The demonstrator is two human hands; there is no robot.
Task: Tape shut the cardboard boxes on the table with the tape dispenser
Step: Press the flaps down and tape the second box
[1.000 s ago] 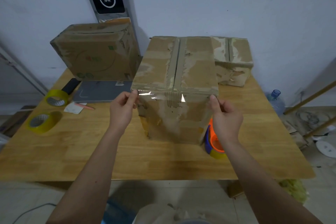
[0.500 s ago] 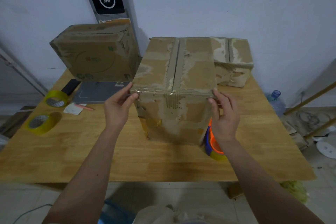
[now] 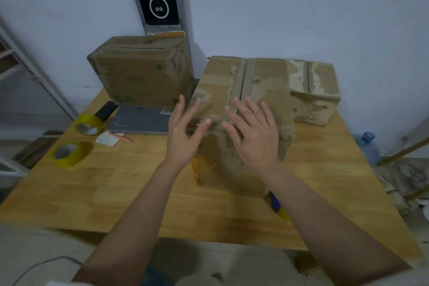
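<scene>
Hands (image 3: pixel 220 132) flat — over taped box (image 3: pixel 267 81)

On the table (image 3: pixel 116 193) we see the middle box (image 3: pixel 262 83) between a left box (image 3: pixel 141 76) and a right box (image 3: pixel 313 93); two tape rolls (image 3: pixel 89 124) (image 3: pixel 67 153) lie far left, a flat board (image 3: pixel 141 119) before the left box.

Three cardboard boxes: the middle box (image 3: pixel 262 81), left box (image 3: pixel 139 76), right box (image 3: pixel 313 90). Two yellow tape rolls: far roll (image 3: pixel 89 124), near roll (image 3: pixel 68 153). Two hands: left hand (image 3: pixel 185 132), right hand (image 3: pixel 253 132).
</scene>
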